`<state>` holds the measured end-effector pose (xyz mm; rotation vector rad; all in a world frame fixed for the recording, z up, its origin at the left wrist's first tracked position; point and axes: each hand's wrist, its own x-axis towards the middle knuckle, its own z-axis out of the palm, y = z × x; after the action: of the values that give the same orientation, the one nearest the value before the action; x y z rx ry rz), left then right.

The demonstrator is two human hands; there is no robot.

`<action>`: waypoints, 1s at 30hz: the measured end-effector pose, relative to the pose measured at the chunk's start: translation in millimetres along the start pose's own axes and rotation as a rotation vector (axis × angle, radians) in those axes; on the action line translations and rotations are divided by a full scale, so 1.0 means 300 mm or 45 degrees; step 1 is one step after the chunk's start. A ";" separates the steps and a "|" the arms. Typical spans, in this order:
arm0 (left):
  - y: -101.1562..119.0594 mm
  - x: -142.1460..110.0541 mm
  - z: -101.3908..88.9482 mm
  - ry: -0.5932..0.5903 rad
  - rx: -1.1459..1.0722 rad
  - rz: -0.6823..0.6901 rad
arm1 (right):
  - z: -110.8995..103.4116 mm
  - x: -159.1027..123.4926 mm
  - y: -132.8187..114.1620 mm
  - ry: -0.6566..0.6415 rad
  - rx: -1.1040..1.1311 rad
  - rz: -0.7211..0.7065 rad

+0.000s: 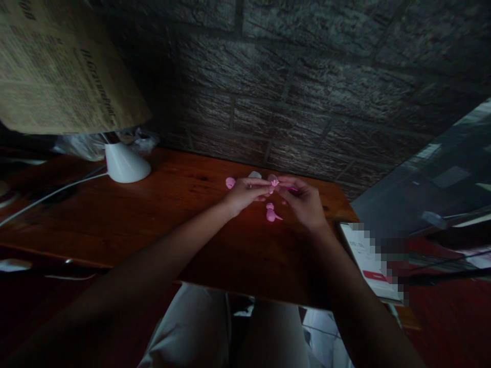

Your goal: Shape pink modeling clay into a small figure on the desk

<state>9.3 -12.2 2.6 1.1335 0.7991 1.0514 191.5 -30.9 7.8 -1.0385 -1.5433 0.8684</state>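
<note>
A small pink clay-like piece (273, 182) with a bumpy top is pinched in the fingertips of my left hand (245, 194). From the other side, my right hand (305, 202) meets it with closed fingers. A thin bright pink stick (292, 189) shows between the fingers of that hand; its ends are hidden. Below the hands, a pink clay-like figure (270, 212) with a rounded body and a pointed tail lies on the wooden table (184, 204). A tiny pink bit (284, 203) is beside it. Behind my left hand is a round pink lump (230, 182).
A pale, clear-looking item (254, 175) lies behind the hands. At the left stands a lamp with a white base (128, 163), a newsprint shade (72, 71) and a white cord (53, 194). A white box-like object (368, 255) is at the right edge. A brick-patterned wall (268, 92) rises behind.
</note>
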 end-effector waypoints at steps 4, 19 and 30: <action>-0.002 0.001 -0.001 0.008 0.007 0.017 | -0.001 0.000 0.001 -0.016 0.006 0.033; -0.003 -0.002 0.002 -0.007 -0.015 0.033 | -0.012 0.002 0.000 -0.014 0.036 0.113; -0.007 0.000 -0.004 0.024 0.108 0.094 | -0.006 -0.001 -0.031 0.056 -0.029 -0.033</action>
<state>8.9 -12.0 0.2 1.2345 0.8289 1.0996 191.5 -34.6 16.4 -1.0457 -1.5298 0.8069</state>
